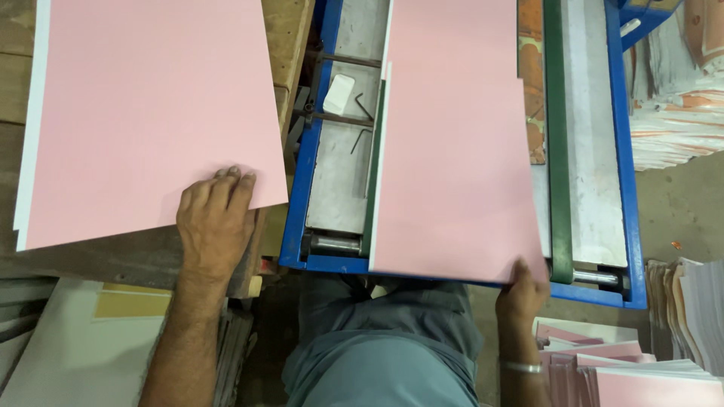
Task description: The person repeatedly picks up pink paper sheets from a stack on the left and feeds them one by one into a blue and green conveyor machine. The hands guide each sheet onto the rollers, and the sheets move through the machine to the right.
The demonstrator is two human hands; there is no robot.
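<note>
While two pink sheets are handled at a blue-framed machine:
Left hand point(215, 222): laid flat, fingers spread on the near corner of the pink stack point(151, 113) on the wooden bench point(290, 38).
Right hand point(522, 292): pinched on the near right corner of the pink sheet point(452, 151) lying on the machine bed point(335, 188).
Handling: judged light, thin, flexible, easily creased; best taken by corners or edges.
Nearby: more pink piles point(626, 373) at lower right.

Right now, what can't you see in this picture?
Head view only:
- Left hand: its palm and the stack edge under it are hidden by the hand.
- Right hand: fingers hidden beneath the pink sheet.
- Blue machine: bed covered by that sheet; top cut off.
- Pink stack: top cut off.
</note>
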